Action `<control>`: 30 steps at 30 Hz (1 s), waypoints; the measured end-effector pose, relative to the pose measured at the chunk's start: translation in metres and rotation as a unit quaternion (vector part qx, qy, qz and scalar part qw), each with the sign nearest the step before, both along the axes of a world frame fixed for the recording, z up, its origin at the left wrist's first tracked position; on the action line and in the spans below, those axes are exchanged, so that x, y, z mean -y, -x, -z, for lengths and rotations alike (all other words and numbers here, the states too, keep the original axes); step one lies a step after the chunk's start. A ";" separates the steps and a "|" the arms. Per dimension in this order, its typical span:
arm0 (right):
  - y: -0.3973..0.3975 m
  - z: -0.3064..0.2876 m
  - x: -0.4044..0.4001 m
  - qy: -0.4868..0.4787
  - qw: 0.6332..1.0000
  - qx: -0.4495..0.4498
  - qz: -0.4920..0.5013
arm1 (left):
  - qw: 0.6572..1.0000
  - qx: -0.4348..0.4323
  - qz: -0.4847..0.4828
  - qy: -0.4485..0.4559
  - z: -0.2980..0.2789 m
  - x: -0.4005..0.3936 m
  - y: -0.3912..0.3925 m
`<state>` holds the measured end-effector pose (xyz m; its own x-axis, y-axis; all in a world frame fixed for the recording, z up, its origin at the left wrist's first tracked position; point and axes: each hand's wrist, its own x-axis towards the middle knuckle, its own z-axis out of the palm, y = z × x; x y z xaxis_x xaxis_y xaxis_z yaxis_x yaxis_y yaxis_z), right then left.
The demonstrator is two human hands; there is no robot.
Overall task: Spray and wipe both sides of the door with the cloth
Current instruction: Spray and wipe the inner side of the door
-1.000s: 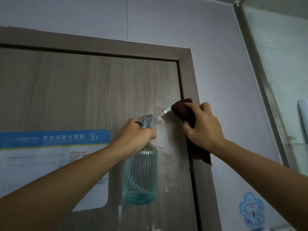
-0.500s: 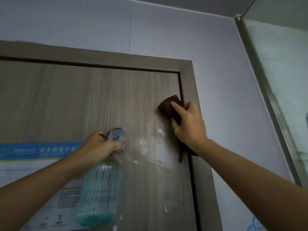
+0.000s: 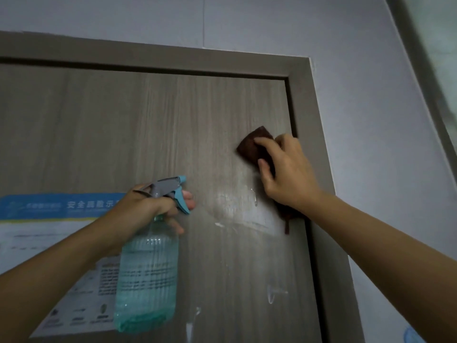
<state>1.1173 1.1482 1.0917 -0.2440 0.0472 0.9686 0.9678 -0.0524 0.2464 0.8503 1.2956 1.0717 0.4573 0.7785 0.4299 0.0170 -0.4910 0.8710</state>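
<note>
The right hand [image 3: 288, 173] presses a dark brown folded cloth [image 3: 253, 147] flat against the grey wood-grain door [image 3: 123, 125], near its upper right edge beside the grey-brown door frame [image 3: 315, 134]; fingers [image 3: 265, 142] spread over the cloth, thumb pinning it. The left hand [image 3: 146, 206] grips the neck of a clear ribbed spray bottle with teal liquid [image 3: 146, 280], fingers curled at the blue trigger. Wet streaks [image 3: 237, 214] lie between the hands. A blue-headed printed notice [image 3: 44, 206] is stuck to the door behind the left forearm.

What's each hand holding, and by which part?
Left hand grips the spray bottle at its neck, a finger on the trigger. Right hand presses the bunched brown cloth against the door.
</note>
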 end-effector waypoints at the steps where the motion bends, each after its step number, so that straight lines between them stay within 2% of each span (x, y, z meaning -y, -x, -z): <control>1: 0.003 0.013 -0.002 0.001 1.000 0.025 0.002 | 1.000 -0.006 -0.011 0.002 -0.002 0.008 -0.004; 3: 0.008 0.041 -0.003 0.018 0.997 0.069 0.006 | 1.000 -0.014 -0.005 0.027 -0.002 0.021 -0.013; 6: 0.002 0.041 0.001 0.016 0.995 0.088 0.044 | 0.999 -0.028 -0.028 -0.015 -0.002 0.009 -0.016; 10: 0.004 -0.008 -0.002 -0.057 0.994 -0.043 0.086 | 0.998 -0.065 0.008 -0.014 -0.004 0.019 -0.003; 12: 0.011 -0.005 -0.007 -0.076 0.990 -0.071 0.095 | 0.996 -0.089 0.020 -0.014 -0.006 0.032 -0.008; 15: 0.021 0.037 -0.005 -0.052 0.994 -0.014 0.094 | 0.994 -0.059 0.059 -0.073 0.007 0.035 -0.003; 16: 0.020 0.052 -0.002 -0.033 0.995 0.017 0.094 | 0.994 -0.030 0.073 -0.073 0.006 0.052 -0.003; 17: 0.016 0.063 0.001 -0.014 0.994 0.047 0.097 | 0.996 -0.003 0.052 -0.073 0.006 0.035 -0.008; 19: 0.008 0.070 0.006 0.013 0.988 0.097 0.117 | 0.999 0.000 0.046 -0.020 0.008 0.039 -0.022; 20: 0.004 0.065 0.008 0.020 0.984 0.116 0.130 | 1.000 0.000 0.018 0.003 0.006 0.034 -0.023; 22: 0.001 0.043 0.010 0.006 0.983 0.110 0.150 | 1.000 0.002 -0.013 -0.009 0.005 0.012 -0.018; 26: -0.005 -0.021 0.008 -0.089 0.983 -0.026 0.158 | 0.999 0.031 -0.012 -0.006 0.003 -0.014 0.005; 27: -0.005 -0.029 0.005 -0.101 0.981 -0.036 0.162 | 0.999 0.032 -0.014 -0.006 0.003 -0.016 0.005; 30: -0.004 -0.024 -0.003 -0.103 0.989 -0.005 0.107 | 0.999 0.009 -0.012 -0.034 0.002 -0.016 -0.001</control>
